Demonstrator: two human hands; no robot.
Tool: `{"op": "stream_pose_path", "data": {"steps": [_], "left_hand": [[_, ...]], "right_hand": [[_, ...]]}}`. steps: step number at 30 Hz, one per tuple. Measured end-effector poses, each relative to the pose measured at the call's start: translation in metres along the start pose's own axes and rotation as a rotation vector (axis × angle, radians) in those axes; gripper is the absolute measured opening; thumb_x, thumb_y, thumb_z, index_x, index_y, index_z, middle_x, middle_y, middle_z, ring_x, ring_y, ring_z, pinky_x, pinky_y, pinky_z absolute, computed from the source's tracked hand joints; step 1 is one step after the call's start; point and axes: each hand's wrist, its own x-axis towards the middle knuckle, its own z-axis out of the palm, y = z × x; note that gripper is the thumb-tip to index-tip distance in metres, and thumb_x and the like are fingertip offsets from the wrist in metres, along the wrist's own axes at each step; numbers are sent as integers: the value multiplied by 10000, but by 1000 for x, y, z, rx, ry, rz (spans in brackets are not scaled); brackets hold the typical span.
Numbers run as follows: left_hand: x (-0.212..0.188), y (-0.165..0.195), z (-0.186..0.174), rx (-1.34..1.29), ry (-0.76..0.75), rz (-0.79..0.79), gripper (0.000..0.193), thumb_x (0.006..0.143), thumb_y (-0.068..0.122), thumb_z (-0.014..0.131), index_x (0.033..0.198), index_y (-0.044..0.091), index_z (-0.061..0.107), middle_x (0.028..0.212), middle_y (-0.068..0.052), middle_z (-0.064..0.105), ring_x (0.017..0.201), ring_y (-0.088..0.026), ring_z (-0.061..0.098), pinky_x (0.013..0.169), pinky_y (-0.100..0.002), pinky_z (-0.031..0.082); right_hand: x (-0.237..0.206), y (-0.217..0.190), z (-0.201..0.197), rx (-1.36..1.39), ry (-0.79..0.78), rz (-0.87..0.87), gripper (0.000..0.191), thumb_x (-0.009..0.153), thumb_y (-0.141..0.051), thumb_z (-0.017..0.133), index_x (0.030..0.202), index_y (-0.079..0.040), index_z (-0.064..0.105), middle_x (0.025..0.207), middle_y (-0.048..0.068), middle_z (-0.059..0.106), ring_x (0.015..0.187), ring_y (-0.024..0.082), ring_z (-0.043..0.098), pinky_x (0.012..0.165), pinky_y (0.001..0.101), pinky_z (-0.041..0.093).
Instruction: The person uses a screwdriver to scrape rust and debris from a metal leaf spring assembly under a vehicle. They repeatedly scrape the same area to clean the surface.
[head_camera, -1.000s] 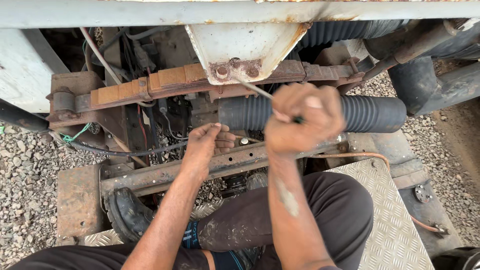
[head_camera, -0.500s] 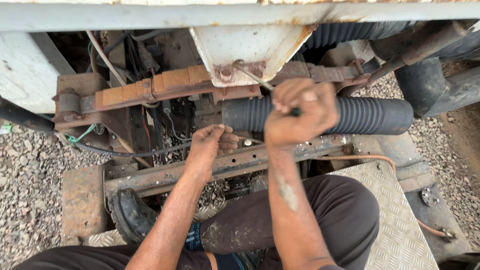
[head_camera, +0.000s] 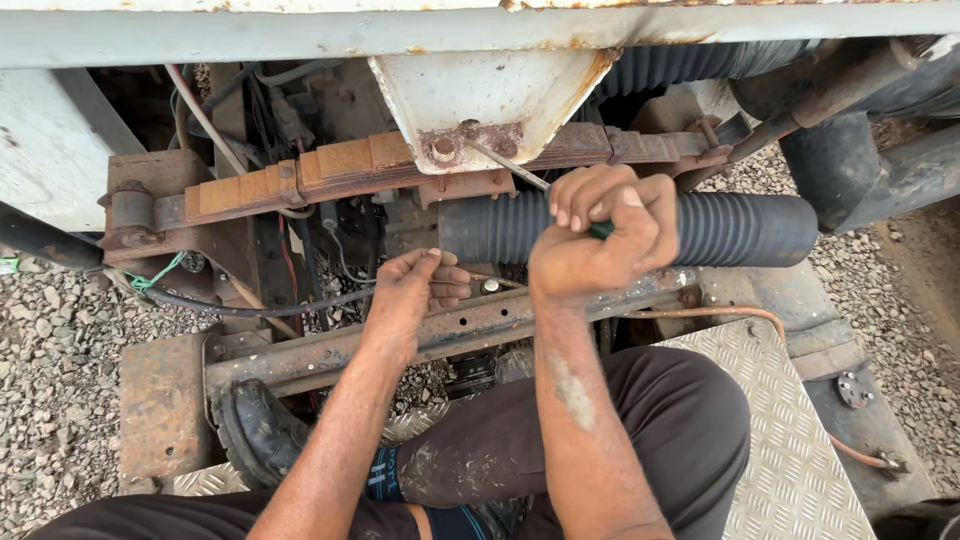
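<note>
Screwdriver (head_camera: 520, 168): shaft angled up-left, tip at rusty bolts on white bracket (head_camera: 480, 90), above black ribbed hose (head_camera: 740, 228). Right hand (head_camera: 595, 235) fisted round handle. Left hand (head_camera: 415, 290) loosely curled, resting on rusty rail (head_camera: 330, 352), near leaf spring (head_camera: 300, 178).

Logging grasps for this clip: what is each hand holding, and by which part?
The right hand grips a thin metal screwdriver by its dark green handle. The left hand rests on the rusty frame rail; whether it holds anything cannot be told.

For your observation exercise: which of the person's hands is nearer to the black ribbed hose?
Right. The right hand grips a screwdriver directly in front of the black ribbed hose, overlapping it. The left hand rests lower left on the rusty rail, just short of the hose's end.
</note>
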Motion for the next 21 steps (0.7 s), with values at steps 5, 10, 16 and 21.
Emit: {"op": "stream_pose_path", "data": {"steps": [5,10,16,21], "left_hand": [[0,-5,3,17,-27,2,287,1066,211,501,1044,1,695,871,-119,772,748,-186,725,693,-336,606],[1,-1,2,-10,-10,11,288,1065,201,496,1031,-5,693,865,-127,767,744,-196,737,693,-340,622],[-1,2,4,42,1,-27,275,1060,198,506,1057,-2,695,886,-132,771,756,-196,728,705,-333,629],[-1,3,5,23,-5,6,290,1066,196,484,1051,-6,691,888,-137,767,758,-197,732,704,-338,625]], "right_hand": [[5,-4,-4,40,87,36,224,986,-108,397,773,-47,368,548,101,363,438,182,277,419,350,351],[7,-5,-7,29,18,10,203,984,-113,416,795,-53,371,537,98,368,422,153,274,398,326,324],[12,1,-12,-55,-3,-37,272,986,-143,415,725,-87,364,530,58,363,413,143,305,339,306,304],[14,-4,-12,30,-26,-27,220,983,-138,419,776,-82,367,571,58,375,410,105,318,361,320,298]]}}
